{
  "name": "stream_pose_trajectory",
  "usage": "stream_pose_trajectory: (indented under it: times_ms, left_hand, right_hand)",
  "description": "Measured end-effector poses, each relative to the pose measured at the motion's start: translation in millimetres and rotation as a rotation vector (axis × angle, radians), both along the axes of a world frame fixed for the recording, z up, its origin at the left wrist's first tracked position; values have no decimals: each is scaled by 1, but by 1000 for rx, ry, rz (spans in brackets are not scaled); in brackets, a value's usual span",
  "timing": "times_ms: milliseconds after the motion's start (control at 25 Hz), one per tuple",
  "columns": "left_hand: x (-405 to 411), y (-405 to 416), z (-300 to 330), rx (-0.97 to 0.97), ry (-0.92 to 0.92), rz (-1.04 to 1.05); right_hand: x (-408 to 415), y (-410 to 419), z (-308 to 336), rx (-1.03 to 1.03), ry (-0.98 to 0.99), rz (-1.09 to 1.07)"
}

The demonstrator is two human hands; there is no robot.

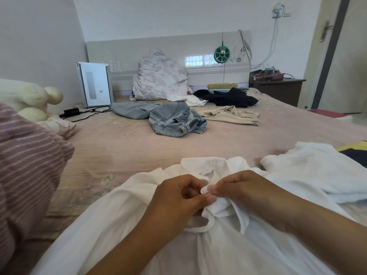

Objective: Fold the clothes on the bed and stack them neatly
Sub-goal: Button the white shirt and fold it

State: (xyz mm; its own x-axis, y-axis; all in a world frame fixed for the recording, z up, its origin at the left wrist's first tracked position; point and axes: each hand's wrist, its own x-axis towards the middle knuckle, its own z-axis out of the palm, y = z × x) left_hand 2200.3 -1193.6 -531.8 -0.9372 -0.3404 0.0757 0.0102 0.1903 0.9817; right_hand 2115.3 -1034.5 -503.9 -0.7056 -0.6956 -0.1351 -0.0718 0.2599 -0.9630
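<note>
Fingers (211,199) of both hands curl tight, pinching bunched white shirt (111,219) fabric between them

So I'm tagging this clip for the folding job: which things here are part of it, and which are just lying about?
Part of the job:
left hand and right hand, both pinching the white shirt
white garment
jeans
beige top
black garment

Lying about:
quilt bundle
brush
white appliance
plush toy
green reel
</note>
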Motion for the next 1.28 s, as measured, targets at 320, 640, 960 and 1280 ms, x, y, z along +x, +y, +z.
stream_pose_trajectory:
  times_ms: [320, 640, 960, 1280]
  left_hand:
    - [1, -2, 1, 18, 22, -16]
    - [2, -5, 3, 164, -45, -9]
    - [1, -5, 3, 123, -12, -42]
    - [5, 5, -3, -649, 256, 83]
  right_hand:
    - [-1, 0, -3, -10, 66, 25]
    - [-2, 0, -4, -6, 214, 79]
    - [-3, -1, -8, 20, 303, 86]
    - [3, -5, -5, -3, 153, 69]
